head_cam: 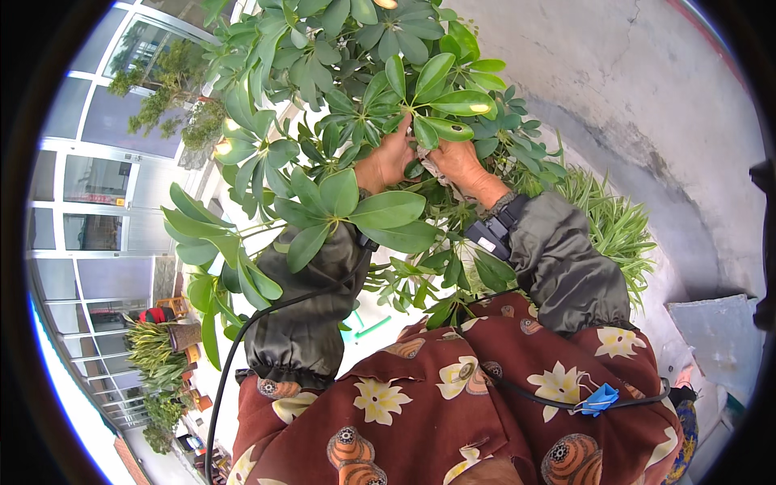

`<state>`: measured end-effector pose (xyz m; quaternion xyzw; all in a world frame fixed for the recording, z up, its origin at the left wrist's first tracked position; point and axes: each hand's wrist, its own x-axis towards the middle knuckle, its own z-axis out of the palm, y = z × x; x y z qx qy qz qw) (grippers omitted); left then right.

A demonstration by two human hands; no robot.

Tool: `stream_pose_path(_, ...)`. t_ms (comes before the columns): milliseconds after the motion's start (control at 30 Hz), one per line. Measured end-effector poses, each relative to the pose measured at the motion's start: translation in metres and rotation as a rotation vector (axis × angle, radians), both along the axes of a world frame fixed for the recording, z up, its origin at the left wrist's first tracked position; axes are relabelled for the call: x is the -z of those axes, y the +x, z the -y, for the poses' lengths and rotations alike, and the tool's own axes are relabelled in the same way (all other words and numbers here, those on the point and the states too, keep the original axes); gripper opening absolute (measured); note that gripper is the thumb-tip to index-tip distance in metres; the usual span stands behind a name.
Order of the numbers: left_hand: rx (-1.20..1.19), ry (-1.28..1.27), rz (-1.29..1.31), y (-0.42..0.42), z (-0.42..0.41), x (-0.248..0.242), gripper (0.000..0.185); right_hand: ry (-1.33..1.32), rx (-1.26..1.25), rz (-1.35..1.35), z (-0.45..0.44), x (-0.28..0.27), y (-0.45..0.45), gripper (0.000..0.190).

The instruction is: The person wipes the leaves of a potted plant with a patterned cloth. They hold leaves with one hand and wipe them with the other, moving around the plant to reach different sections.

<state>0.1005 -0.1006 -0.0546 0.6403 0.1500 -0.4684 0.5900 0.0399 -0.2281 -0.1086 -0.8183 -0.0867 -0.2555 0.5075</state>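
A tall umbrella plant (pixel 388 212) with glossy, finger-like leaflets fills the space before me, and both hands reach into it. My left hand (pixel 388 159) is among the stems, one finger raised under a bright green leaf cluster (pixel 433 79). Leaves hide part of it, so its grip is unclear. Just to its right, my right hand (pixel 456 160) has its fingers closed on a crumpled pale cloth (pixel 435 167). A small dark leaf (pixel 414 169) shows between the two hands. One leaflet (pixel 448 128) below the cluster has a dark spot or hole.
A spider-like grassy plant (pixel 612 224) grows to the right, beside a grey wall (pixel 630 60). A flat grey panel (pixel 715 333) lies lower right. Glazed doors (pixel 91 200) and potted plants (pixel 157 357) line the left. A black cable (pixel 233 345) runs along my left sleeve.
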Motion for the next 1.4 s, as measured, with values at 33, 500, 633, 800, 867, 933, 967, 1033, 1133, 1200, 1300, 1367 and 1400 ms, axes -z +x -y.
stream_pose_path(33, 0.007, -0.038, 0.007, -0.001, 0.000, 0.000, 0.071, 0.064, -0.021, 0.024, -0.001, 0.000, 0.000, 0.020)
stream_pose_path(500, 0.027, -0.262, -0.056, -0.010, 0.005, -0.006, 0.076, 0.586, -0.276, -0.119, -0.001, -0.017, -0.004, 0.034)
stream_pose_path(633, 0.038, -0.216, -0.003, -0.011, 0.008, -0.013, 0.074, 0.556, -0.199, -0.172, 0.008, -0.026, -0.001, 0.029)
stream_pose_path(800, -0.050, -0.093, 0.026, -0.010, 0.007, -0.016, 0.079, 1.268, -0.474, -0.249, 0.036, -0.037, -0.022, 0.016)
stream_pose_path(867, -0.018, -0.143, 0.034, -0.011, 0.007, -0.017, 0.081, 1.149, -0.361, -0.246, 0.041, -0.034, -0.029, 0.017)
stream_pose_path(933, -0.029, -0.133, 0.017, -0.013, 0.007, -0.018, 0.082, 0.973, -0.311, -0.279, 0.038, -0.025, -0.036, 0.016)
stream_pose_path(967, -0.055, -0.118, 0.028, -0.014, 0.008, -0.018, 0.082, 0.895, -0.338, -0.326, 0.035, -0.019, -0.040, 0.016)
stream_pose_path(1033, -0.094, -0.098, 0.068, -0.015, 0.009, -0.016, 0.082, 0.730, -0.245, -0.352, 0.020, -0.009, -0.043, 0.018)
stream_pose_path(1133, -0.110, -0.212, 0.000, -0.008, 0.010, -0.007, 0.081, 0.397, 0.005, -0.349, 0.002, -0.002, -0.046, 0.017)
stream_pose_path(1200, -0.103, -0.237, 0.048, -0.002, 0.011, 0.002, 0.077, 0.273, 0.011, -0.241, -0.014, -0.003, -0.052, 0.015)
stream_pose_path(1300, -0.057, -0.282, 0.034, 0.003, 0.009, 0.013, 0.075, 0.194, -0.008, -0.146, -0.023, -0.006, -0.062, 0.019)
stream_pose_path(1367, -0.004, -0.321, 0.052, 0.003, 0.008, 0.014, 0.074, 0.346, -0.100, -0.052, -0.020, -0.007, -0.068, 0.020)
stream_pose_path(1400, -0.032, -0.284, 0.116, 0.000, 0.008, 0.014, 0.074, 0.386, -0.077, -0.096, -0.018, -0.007, -0.068, 0.021)
